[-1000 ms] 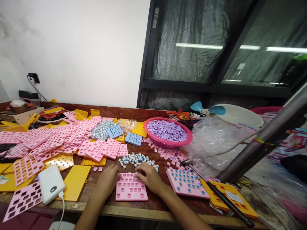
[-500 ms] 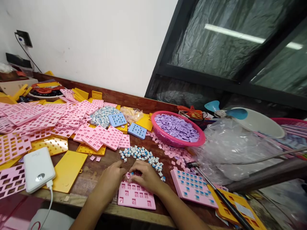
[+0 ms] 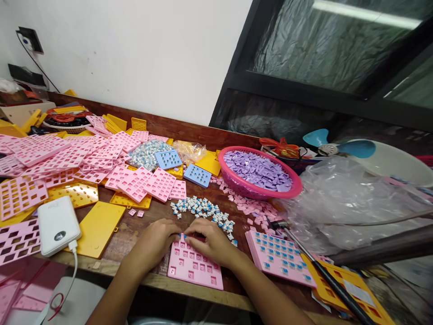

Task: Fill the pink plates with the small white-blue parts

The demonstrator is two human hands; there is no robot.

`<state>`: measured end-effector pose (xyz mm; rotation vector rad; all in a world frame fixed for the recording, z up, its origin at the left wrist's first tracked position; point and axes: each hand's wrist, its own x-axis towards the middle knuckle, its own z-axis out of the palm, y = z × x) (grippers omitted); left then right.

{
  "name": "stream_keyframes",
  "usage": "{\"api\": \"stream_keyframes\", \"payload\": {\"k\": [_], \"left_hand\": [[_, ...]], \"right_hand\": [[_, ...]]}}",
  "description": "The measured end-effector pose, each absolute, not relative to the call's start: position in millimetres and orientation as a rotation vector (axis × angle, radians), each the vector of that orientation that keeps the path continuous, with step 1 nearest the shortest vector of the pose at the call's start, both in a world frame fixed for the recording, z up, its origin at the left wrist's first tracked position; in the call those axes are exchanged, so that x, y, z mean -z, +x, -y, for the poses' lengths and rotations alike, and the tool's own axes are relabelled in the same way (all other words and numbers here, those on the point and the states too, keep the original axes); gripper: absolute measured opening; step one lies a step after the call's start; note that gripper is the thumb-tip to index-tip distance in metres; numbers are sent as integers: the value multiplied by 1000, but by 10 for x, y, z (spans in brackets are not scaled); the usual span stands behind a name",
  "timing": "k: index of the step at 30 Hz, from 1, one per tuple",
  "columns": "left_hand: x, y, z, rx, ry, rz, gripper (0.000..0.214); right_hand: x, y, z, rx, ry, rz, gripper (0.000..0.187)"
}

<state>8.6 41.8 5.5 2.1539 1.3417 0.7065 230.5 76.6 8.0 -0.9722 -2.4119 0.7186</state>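
Note:
A pink plate (image 3: 196, 271) with square recesses lies at the table's front edge. My left hand (image 3: 157, 241) rests at its far left corner with fingers curled together, tips at the rim. Over the same far edge my right hand (image 3: 211, 243) bends its thumb and forefinger toward each other. Specks of blue show between the two hands' fingertips; what the fingers hold is too small and covered to make out. Beyond the hands lies a loose pile of white and blue key switches (image 3: 203, 210). The plate's far row is partly hidden by my fingers.
To the right is a stack of pink plates (image 3: 280, 259) fitted with blue switches, beside a hammer (image 3: 324, 271). A pink basket (image 3: 297, 187) of purple keycaps stands behind. Leftward are a white power bank (image 3: 57, 225), a yellow panel (image 3: 99, 228) and heaped pink plates (image 3: 57, 155).
The camera view has shifted slightly. Both hands stay at the plate's far edge, and the right fingers have drawn closer to the left fingertips.

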Motion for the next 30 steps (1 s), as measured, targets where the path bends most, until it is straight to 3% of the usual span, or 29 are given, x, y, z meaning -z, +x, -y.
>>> {"api": "stream_keyframes", "payload": {"k": [14, 19, 30], "left_hand": [[-133, 151, -346, -588, 2413, -1473, 22], [-120, 176, -344, -576, 2376, -1512, 22], [-120, 240, -286, -561, 2269, -1646, 20]], "right_hand": [[-115, 2279, -706, -662, -937, 2428, 12], [-121, 2312, -692, -594, -944, 2496, 20], [-66, 2266, -662, -486, -998, 2396, 5]]}}
